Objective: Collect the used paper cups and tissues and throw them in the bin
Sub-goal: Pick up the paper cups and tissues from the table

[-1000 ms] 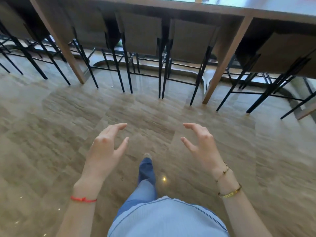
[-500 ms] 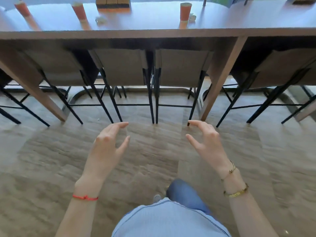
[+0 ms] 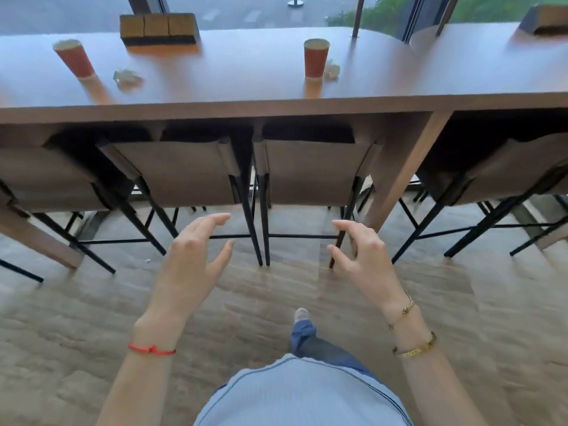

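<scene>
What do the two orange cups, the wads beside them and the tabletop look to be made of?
Left cup and right cup: likely paper, matte orange walls with pale rims and bases. Left wad and right wad: probably tissue, whitish and crumpled, though blurred. Tabletop: brown wood or wood-look laminate; its smooth sheen mirrors the cups.

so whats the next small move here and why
Probably step closer to the table: both the left hand and right hand are empty and short of it, while the nearer paper cup and crumpled tissue sit beyond the chairs.
</scene>
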`<state>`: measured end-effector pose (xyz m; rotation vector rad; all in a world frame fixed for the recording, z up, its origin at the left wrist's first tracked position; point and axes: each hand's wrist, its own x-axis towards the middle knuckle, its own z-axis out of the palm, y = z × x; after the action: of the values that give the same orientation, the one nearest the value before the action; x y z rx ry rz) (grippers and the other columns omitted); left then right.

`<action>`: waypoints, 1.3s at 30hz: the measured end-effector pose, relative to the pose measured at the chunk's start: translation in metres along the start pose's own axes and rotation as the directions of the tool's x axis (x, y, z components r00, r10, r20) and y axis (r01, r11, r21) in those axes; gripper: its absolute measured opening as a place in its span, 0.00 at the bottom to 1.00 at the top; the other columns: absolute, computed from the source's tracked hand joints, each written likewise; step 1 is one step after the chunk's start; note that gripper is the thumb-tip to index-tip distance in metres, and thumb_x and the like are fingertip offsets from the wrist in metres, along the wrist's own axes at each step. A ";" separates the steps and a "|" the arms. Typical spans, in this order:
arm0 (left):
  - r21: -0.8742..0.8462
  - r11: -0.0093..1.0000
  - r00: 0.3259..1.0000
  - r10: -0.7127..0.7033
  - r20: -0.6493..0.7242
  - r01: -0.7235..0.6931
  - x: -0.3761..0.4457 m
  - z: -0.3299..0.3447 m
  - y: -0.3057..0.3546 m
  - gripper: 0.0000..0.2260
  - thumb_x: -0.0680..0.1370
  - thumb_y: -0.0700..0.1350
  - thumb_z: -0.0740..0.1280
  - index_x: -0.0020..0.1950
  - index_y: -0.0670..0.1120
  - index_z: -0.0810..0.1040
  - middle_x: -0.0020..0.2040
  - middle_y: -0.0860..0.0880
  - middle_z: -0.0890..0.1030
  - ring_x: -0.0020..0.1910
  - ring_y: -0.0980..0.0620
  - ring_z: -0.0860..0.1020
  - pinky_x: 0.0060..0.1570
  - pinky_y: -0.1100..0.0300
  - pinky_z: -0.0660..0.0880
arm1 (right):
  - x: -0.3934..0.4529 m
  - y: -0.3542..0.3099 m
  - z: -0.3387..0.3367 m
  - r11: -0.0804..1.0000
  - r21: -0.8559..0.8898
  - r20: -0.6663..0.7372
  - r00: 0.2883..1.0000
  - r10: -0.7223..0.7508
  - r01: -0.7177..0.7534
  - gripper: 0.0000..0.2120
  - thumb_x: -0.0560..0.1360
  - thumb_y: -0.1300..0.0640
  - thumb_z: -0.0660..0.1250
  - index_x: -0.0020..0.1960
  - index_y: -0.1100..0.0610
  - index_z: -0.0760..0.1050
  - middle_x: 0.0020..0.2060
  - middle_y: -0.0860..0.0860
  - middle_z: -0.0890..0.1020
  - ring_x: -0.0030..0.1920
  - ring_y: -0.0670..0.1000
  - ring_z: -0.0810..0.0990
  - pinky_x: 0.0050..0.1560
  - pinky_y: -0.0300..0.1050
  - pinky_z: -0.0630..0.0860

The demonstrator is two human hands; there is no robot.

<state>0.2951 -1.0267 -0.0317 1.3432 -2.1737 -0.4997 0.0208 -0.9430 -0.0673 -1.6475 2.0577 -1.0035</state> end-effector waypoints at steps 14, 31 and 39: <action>-0.033 0.994 0.992 0.098 -0.082 -0.101 0.303 0.053 0.023 0.22 0.76 0.48 0.68 0.70 0.50 0.70 0.59 0.53 0.79 0.59 0.54 0.77 0.59 0.59 0.72 | 0.302 0.046 -0.061 0.996 -0.067 -0.120 0.991 -0.067 0.059 0.20 0.75 0.55 0.70 0.66 0.55 0.73 0.59 0.48 0.79 0.62 0.48 0.74 0.64 0.38 0.68; -0.175 0.975 0.978 0.161 0.133 -0.137 0.545 0.149 0.033 0.45 0.68 0.58 0.75 0.78 0.49 0.55 0.68 0.51 0.72 0.63 0.52 0.74 0.59 0.52 0.73 | 0.539 0.094 -0.028 0.982 -0.182 -0.073 0.996 0.043 -0.055 0.19 0.76 0.58 0.67 0.67 0.54 0.74 0.63 0.51 0.77 0.61 0.55 0.71 0.59 0.38 0.64; -0.245 0.965 0.977 0.138 0.162 -0.096 0.564 0.176 0.045 0.44 0.68 0.54 0.76 0.78 0.53 0.54 0.71 0.53 0.71 0.65 0.50 0.72 0.53 0.61 0.68 | 0.557 0.108 -0.015 0.982 -0.189 -0.037 0.999 0.019 -0.026 0.07 0.76 0.60 0.66 0.53 0.59 0.78 0.49 0.53 0.80 0.49 0.55 0.73 0.46 0.38 0.65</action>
<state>-0.0492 -1.5083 -0.0077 1.0698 -2.2356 -0.8307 -0.2249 -1.4539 -0.0337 -1.7036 2.2510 -0.8579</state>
